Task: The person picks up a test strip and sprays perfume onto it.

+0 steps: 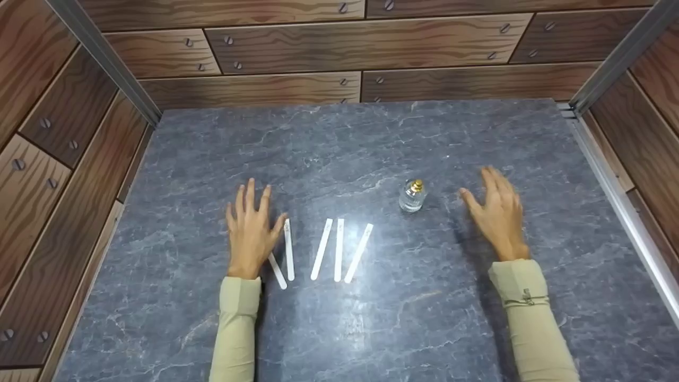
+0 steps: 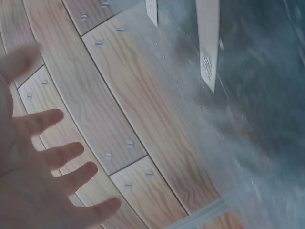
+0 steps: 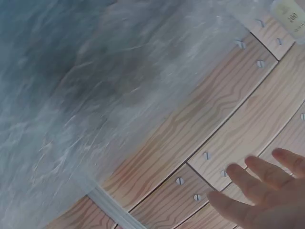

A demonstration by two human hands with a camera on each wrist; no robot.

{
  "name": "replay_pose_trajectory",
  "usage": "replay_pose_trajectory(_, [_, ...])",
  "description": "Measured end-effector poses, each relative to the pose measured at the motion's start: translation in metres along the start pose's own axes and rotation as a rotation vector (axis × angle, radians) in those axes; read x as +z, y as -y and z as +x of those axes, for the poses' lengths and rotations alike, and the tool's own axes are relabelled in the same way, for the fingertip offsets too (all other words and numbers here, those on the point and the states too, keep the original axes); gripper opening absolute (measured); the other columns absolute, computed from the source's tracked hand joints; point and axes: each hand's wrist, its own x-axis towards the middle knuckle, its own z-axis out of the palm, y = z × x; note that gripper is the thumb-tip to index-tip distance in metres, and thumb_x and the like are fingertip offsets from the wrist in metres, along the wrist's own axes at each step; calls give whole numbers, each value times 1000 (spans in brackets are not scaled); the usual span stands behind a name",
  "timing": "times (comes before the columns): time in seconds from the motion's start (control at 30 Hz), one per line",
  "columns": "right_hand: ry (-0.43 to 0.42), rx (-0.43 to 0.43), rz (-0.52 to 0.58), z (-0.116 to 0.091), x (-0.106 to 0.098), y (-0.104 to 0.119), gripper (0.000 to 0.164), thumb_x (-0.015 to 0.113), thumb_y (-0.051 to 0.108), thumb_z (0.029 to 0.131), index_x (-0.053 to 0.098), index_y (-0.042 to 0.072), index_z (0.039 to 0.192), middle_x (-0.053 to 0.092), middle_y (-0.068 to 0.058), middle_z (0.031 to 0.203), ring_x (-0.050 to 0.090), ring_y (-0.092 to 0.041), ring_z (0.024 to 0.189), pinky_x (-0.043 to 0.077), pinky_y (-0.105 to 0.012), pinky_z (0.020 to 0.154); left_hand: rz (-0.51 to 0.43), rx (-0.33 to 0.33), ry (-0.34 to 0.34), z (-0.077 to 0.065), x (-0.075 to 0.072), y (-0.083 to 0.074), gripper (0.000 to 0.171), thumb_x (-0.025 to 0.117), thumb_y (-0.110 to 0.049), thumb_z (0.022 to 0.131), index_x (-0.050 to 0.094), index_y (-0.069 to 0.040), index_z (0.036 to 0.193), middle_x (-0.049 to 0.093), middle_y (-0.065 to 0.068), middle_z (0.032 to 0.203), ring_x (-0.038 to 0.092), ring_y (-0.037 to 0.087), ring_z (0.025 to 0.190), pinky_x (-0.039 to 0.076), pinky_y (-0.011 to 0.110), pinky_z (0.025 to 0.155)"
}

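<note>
My left hand [image 1: 249, 231] is spread with its fingers straight, holding nothing. Its thumb is at the top end of a white paper strip [image 1: 289, 260]; I cannot tell whether they touch. Partly hidden under that hand lies another slanted strip [image 1: 277, 271]. To the right, a loose group of white strips [image 1: 339, 249] shows small printing at the far ends; one printed strip [image 2: 208, 43] appears in the left wrist view. A clear glass perfume bottle [image 1: 412, 197] with a gold sprayer stands upright. Right of it, apart from the bottle, my right hand [image 1: 497, 212] has its fingers extended and nothing in them.
The grey marbled tabletop [image 1: 350, 143] is bounded by wood-pattern walls [image 1: 366, 48] at the back and sides. Metal rails [image 1: 626, 207] run along the right edge and up the corners. Light reflects off the table around the strips.
</note>
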Motion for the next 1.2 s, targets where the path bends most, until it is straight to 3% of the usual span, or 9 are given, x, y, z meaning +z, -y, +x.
replay_pose_trajectory(0.07, [-70, -7, 42, 0, 2, 2, 52, 76, 13, 89, 59, -12, 131, 55, -34, 134, 49, -52, 127, 36, -64, 107, -41, 4, -48, -1, -1, -3, 58, 74, -29, 93, 57, -1, 141, 45, 26, 149, 44, 46, 134, 42, 66, 101])
replay_pose_trajectory(0.2, [-112, -2, 81, 2, 3, 6, 43, 79, 3, 84, 65, -12, 121, 64, -33, 119, 60, -51, 108, 47, -63, 93, -155, 15, -115, -3, 3, -9, 46, 77, -18, 90, 64, 1, 129, 61, 22, 130, 60, 42, 115, 54, 58, 87])
replay_pose_trajectory(0.33, [-92, 18, 90, 1, 2, 6, 39, 80, 1, 83, 67, -12, 118, 66, -31, 112, 64, -49, 95, 50, -62, 81, -261, -6, -94, -6, 4, -15, 39, 77, -12, 89, 67, 1, 124, 67, 19, 119, 65, 40, 105, 56, 55, 82])
replay_pose_trajectory(0.53, [-76, 55, 117, 2, 2, 6, 35, 79, 0, 83, 68, -11, 114, 68, -29, 111, 67, -47, 93, 51, -60, 80, -423, -59, -63, -11, 3, -22, 31, 76, -3, 88, 70, 3, 117, 71, 18, 106, 71, 34, 89, 59, 47, 72])
replay_pose_trajectory(0.73, [-59, 101, 140, 2, 1, 8, 32, 78, -1, 84, 69, -9, 114, 70, -27, 109, 68, -45, 93, 52, -57, 82, -607, -52, -27, -15, 7, -29, 28, 73, 7, 87, 69, 9, 115, 71, 22, 105, 72, 32, 85, 61, 38, 68])
replay_pose_trajectory(0.97, [-57, 109, 153, 0, -1, 12, 32, 77, -2, 85, 70, -9, 115, 70, -26, 109, 68, -44, 94, 51, -56, 82, -671, -57, 23, -21, 14, -38, 31, 72, 8, 87, 68, 9, 117, 71, 23, 107, 71, 30, 84, 60, 38, 66])
replay_pose_trajectory(1.2, [-72, 76, 174, -1, 3, 18, 31, 78, -6, 82, 70, -11, 111, 70, -27, 107, 68, -45, 92, 53, -56, 80, -697, -14, 82, -27, 22, -47, 31, 71, 11, 86, 66, 12, 116, 71, 25, 104, 72, 32, 79, 61, 40, 69])
